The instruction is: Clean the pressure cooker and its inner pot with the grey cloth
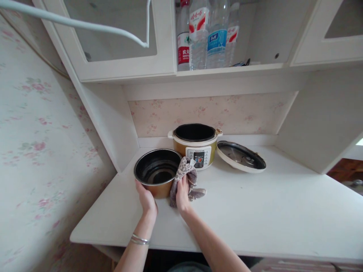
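Observation:
A round inner pot [161,189], dark inside and gold-brown outside, is tilted slightly toward me at the left of the counter. My left hand [146,198] grips its lower left side, the fingers partly hidden beneath it. Against the pot's right side, my right hand [183,192] presses a grey-brown patterned cloth [188,172], its fingers partly within the folds. Just behind stands the cooker body [180,149], gold and white with a front control panel, its top uncovered. To the right of it, the cooker lid [241,156] lies with its inner side up.
The white counter [241,211] runs to a rounded front left corner. Overhead hangs a white cabinet, with several plastic bottles [208,37] on its open shelf. A white bent rod [99,28] crosses the upper left.

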The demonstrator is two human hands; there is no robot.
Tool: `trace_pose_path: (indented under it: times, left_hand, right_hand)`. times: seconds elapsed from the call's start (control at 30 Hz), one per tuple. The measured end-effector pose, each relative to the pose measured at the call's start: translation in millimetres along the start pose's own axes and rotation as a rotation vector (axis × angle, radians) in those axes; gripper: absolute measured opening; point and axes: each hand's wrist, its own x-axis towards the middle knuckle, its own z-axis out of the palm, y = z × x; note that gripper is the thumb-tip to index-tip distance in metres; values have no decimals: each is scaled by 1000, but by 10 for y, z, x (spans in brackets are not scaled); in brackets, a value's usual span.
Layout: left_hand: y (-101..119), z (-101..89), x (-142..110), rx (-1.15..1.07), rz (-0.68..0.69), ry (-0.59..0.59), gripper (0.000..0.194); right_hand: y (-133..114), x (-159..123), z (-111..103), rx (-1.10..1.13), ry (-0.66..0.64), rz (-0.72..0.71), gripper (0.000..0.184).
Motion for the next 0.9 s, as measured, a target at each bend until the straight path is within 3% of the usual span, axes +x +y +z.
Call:
trace_pose_path:
  times: [0.13,0.27,0.33,0.43,0.6,0.77,0.9]
  left_hand:
    - [4,-87,-313,89,72,-93,60]
    - [48,-368,-497,64,-23,-204,50]
    - [79,-509,-361,46,-61,-177,42]
    - [127,-612,113,27,-59,-81,32]
    - [223,-406,859,102,23,-168,29]
    - [229,-107,936,-70,-27,-107,36]
    - [119,-145,789,-90,-26,-203,46]
  right_hand:
    - [-5,76,-27,46,28,-11,57]
    - [22,98,-66,83,23,-26,56]
    - [33,90,-79,92,-3,-26,57]
    - [40,94,-89,89,-48,-17,58]
    - [56,166,-11,92,-81,-6,59]
    - [147,282,230,85,-64,22,61]
    - [252,392,385,85,39,18,62]
